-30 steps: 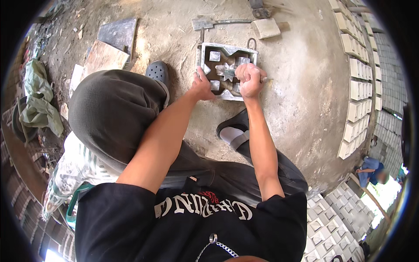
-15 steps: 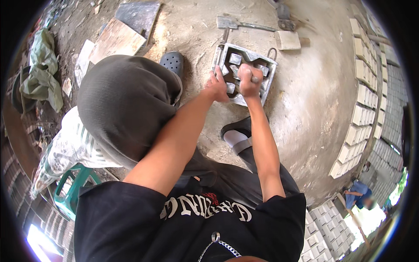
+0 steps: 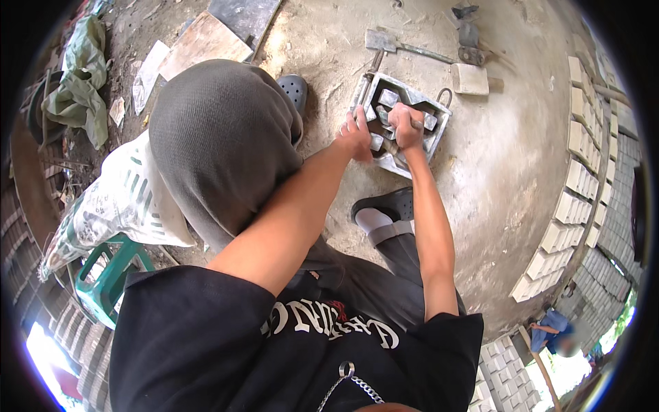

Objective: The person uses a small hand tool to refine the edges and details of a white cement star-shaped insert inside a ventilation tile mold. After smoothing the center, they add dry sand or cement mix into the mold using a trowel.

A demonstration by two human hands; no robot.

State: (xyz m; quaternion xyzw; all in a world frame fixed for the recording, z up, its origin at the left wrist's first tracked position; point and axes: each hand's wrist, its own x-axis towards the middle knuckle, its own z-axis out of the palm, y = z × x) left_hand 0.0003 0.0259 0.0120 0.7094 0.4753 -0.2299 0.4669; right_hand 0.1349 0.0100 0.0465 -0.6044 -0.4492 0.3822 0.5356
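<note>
A square metal block mould (image 3: 429,110) with a star-like insert lies on the sandy concrete floor ahead of me. My left hand (image 3: 357,134) rests on the mould's near left part, fingers spread over the insert. My right hand (image 3: 405,123) is closed around a piece at the mould's centre. Both arms reach forward over my raised left knee (image 3: 220,137) in grey trousers. My right foot in a dark shoe and white sock (image 3: 384,209) stands just below the mould.
A hammer-like tool (image 3: 395,44) and a small concrete block (image 3: 470,79) lie beyond the mould. Rows of pale blocks (image 3: 573,185) curve along the right. A dark clog (image 3: 295,89), boards (image 3: 206,41), a white sack (image 3: 123,199) and a green stool (image 3: 110,281) sit left. A person (image 3: 552,326) crouches far right.
The view has swung, so the mould now sits further right and higher. Both hands stay on the mould, the right one closing tighter on the centre piece.
</note>
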